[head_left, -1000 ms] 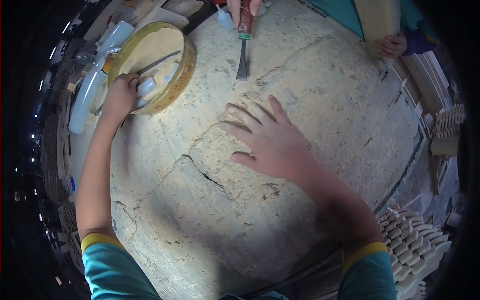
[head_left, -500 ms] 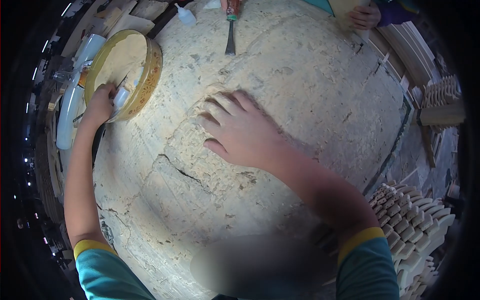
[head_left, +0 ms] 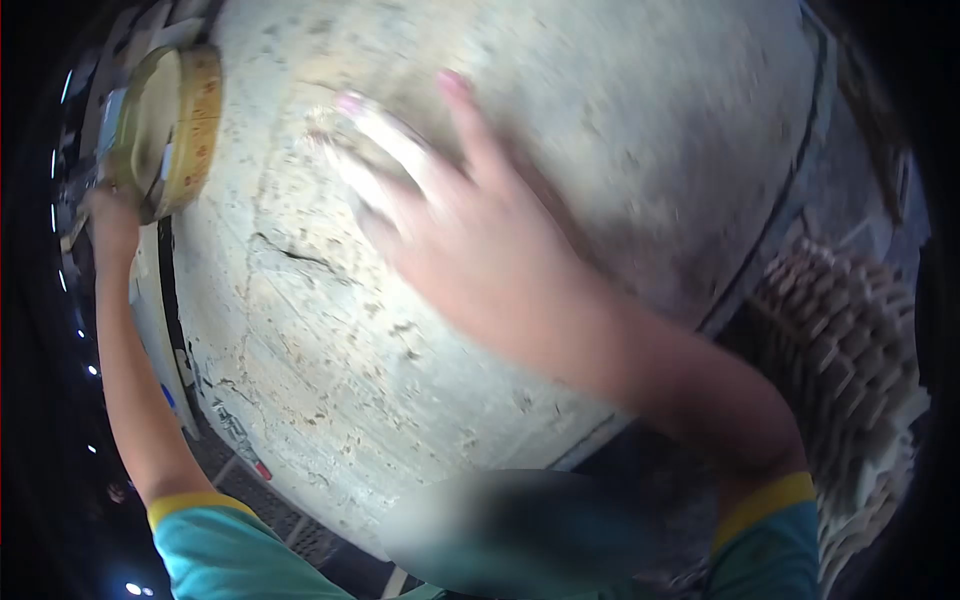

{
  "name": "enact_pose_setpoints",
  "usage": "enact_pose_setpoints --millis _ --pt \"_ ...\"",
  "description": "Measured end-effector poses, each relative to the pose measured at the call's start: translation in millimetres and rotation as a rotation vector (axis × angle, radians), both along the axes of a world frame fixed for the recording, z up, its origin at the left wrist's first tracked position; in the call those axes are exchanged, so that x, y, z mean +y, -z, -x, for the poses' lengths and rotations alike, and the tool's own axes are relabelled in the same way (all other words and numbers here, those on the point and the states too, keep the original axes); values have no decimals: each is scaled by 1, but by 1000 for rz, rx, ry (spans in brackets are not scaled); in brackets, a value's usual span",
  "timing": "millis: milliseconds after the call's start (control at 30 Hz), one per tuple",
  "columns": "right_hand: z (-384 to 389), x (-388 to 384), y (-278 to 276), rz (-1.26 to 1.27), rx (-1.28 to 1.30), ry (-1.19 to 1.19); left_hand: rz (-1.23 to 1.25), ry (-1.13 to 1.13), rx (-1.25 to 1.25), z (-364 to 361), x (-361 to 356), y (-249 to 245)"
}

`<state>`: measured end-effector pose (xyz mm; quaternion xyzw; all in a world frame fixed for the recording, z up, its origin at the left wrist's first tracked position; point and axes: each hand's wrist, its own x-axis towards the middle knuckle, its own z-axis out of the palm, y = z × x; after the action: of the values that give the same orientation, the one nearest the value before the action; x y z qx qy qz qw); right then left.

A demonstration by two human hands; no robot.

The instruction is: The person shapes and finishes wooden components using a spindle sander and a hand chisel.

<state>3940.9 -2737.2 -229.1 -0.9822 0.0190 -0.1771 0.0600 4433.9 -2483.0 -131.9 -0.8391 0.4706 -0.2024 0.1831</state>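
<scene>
My right hand [head_left: 490, 240] is stretched over the dusty, worn worktop [head_left: 330, 350], palm down with its fingers spread. Pale dust whitens some of its fingers, and nothing is held in it. Far to the left, my left hand [head_left: 113, 222] is closed at the near rim of a round yellow tin [head_left: 197, 130]. A thin stick-like tool [head_left: 72, 236] pokes out beside that hand; blur hides its exact kind. Pale powder [head_left: 158, 100] shows inside the tin.
Stacks of curved, pale wooden pieces [head_left: 840, 320] stand off the worktop's right side. A dark crack [head_left: 295, 255] runs across the surface. A small red-ended item [head_left: 262, 470] lies at the lower left edge.
The view has shifted, so the tin sits farther left, and the chisel and other person's hand have left the frame. My right hand appears larger, its fingers more spread.
</scene>
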Motion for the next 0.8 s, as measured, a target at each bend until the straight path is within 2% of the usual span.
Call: enact_pose_setpoints --millis 33,100,200,267,300,333,367,433,467,500,567,633,667,800 --pt "40 11 -15 -233 72 10 236 -184 132 43 -7 -13" --pt "115 41 -25 -473 144 75 630 -419 467 155 -37 -19" --pt "216 77 -34 -696 235 240 1101 -396 1194 378 -76 26" --pt "272 80 -38 -821 332 326 1295 -695 1938 492 -74 36" --pt "299 84 -32 -794 281 381 1176 -770 1908 569 -91 33" --pt "327 88 -28 -755 226 428 1068 -754 2059 623 -86 31" --pt "358 93 -25 -701 168 478 953 -722 2215 671 -78 31" --pt "422 117 -14 -617 6 643 785 -681 2229 761 -67 39" --pt "451 134 -8 -583 -85 714 619 -751 2300 794 -62 45" --pt "475 142 -2 -536 -90 788 451 -814 2344 820 -60 50" --pt "527 161 6 -649 -37 860 167 -806 2353 873 -43 58" --pt "576 182 14 -621 12 933 104 -649 2306 918 -21 75" --pt "599 195 16 -615 52 972 30 -653 2225 935 -16 76" --pt "668 226 3 -573 -29 882 -110 -636 2082 985 10 61"
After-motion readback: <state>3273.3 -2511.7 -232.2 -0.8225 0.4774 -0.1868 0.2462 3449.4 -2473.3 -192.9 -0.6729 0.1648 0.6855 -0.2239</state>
